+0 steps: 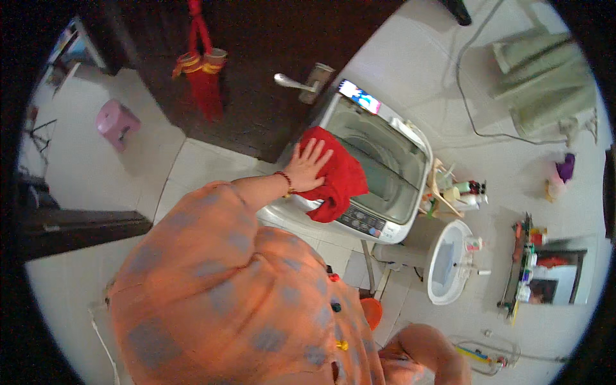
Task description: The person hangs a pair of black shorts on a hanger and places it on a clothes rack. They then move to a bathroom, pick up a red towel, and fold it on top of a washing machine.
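Note:
My left hand (309, 166) lies with its fingers spread on a red cloth (344, 173). A beaded bracelet is around that wrist. The cloth is bunched over the near left corner of a white top-loading washing machine (395, 236) and covers part of its control panel (362, 220). Through the see-through lid (385, 168) the round tub shows dimly. On the machine's back edge rests a phone (360, 96) with a lit screen. At the bottom right a bent bare arm (428, 344) shows; my right hand is out of view.
A dark door (255, 115) with a lever handle (293, 83) stands beside the machine. To the right are a shelf of bottles (445, 192), a white washbasin (433, 284) and a mirror (568, 274). An orange basin (371, 312) sits below; a pink stool (115, 120) stands beyond the doorway.

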The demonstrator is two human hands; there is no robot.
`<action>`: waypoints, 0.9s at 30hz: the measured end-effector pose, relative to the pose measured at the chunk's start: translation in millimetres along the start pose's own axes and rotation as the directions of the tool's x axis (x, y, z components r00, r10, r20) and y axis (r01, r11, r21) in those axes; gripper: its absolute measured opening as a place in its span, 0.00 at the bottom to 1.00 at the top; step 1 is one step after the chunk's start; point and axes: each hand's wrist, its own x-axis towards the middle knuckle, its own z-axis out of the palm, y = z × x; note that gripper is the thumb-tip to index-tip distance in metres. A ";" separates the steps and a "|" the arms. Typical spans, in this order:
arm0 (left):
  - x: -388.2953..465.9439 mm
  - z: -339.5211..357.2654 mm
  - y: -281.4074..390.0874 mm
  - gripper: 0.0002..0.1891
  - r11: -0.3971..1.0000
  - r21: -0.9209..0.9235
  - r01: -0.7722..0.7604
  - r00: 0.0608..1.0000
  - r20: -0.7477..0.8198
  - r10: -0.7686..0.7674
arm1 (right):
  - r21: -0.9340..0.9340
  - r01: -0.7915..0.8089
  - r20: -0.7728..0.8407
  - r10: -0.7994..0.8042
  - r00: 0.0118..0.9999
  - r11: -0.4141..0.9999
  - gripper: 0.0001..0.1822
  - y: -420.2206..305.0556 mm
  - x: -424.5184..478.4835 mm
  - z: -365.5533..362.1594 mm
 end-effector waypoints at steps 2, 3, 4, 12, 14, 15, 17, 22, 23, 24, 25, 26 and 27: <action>-7.8 -0.8 -6.8 0.45 0.999 0.027 0.029 0.999 0.018 -0.030 | 0.077 0.063 0.068 -0.069 0.995 0.995 0.10 -8.8 10.8 7.9; -7.7 -2.1 -6.3 0.45 0.999 0.025 0.034 0.999 0.013 -0.034 | 0.100 0.086 0.093 -0.095 0.991 0.991 0.10 -13.3 15.6 10.3; -8.3 -3.1 -6.9 0.45 0.999 0.022 0.036 0.999 0.010 -0.037 | 0.115 0.102 0.110 -0.115 0.987 0.988 0.10 -15.2 18.1 12.7; -9.5 3.5 -9.8 0.45 0.999 0.010 0.045 0.998 -0.032 -0.045 | 0.175 0.144 0.167 -0.174 0.970 0.974 0.13 -21.9 28.0 15.7; -9.6 7.7 -11.4 0.45 0.999 0.028 0.041 0.998 -0.040 -0.040 | 0.184 0.150 0.182 -0.183 0.966 0.971 0.14 -23.8 30.2 15.9; -9.6 6.8 -10.7 0.45 0.999 0.018 0.043 0.999 -0.026 -0.042 | 0.188 0.153 0.181 -0.187 0.965 0.970 0.14 -24.8 30.8 15.8; -9.3 3.6 -8.3 0.44 0.999 0.000 0.048 0.999 0.002 -0.048 | 0.197 0.162 0.182 -0.198 0.963 0.967 0.15 -26.0 32.0 14.8; -9.8 2.5 -12.7 0.45 0.999 -0.017 0.044 0.999 -0.005 -0.044 | 0.228 0.193 0.207 -0.241 0.948 0.954 0.17 -27.7 39.5 14.9; -9.5 2.0 -13.1 0.45 0.999 -0.017 0.043 0.999 -0.005 -0.043 | 0.232 0.198 0.210 -0.248 0.946 0.952 0.18 -26.1 41.0 13.4; -9.5 1.6 -13.1 0.45 0.999 -0.018 0.037 0.999 -0.009 -0.037 | 0.233 0.209 0.213 -0.260 0.942 0.950 0.18 -24.7 42.9 13.5; -9.7 1.5 -12.1 0.45 0.999 -0.018 0.029 0.999 -0.014 -0.030 | 0.236 0.218 0.218 -0.270 0.938 0.947 0.19 -24.0 45.3 12.9; -9.0 1.1 -10.8 0.45 1.000 -0.019 0.020 1.000 -0.019 -0.021 | 0.235 0.226 0.214 -0.277 0.937 0.945 0.19 -23.1 47.2 12.3; -7.3 0.5 -9.2 0.45 1.000 -0.022 0.010 1.000 -0.013 -0.010 | 0.237 0.238 0.210 -0.289 0.934 0.942 0.20 -17.7 49.3 8.6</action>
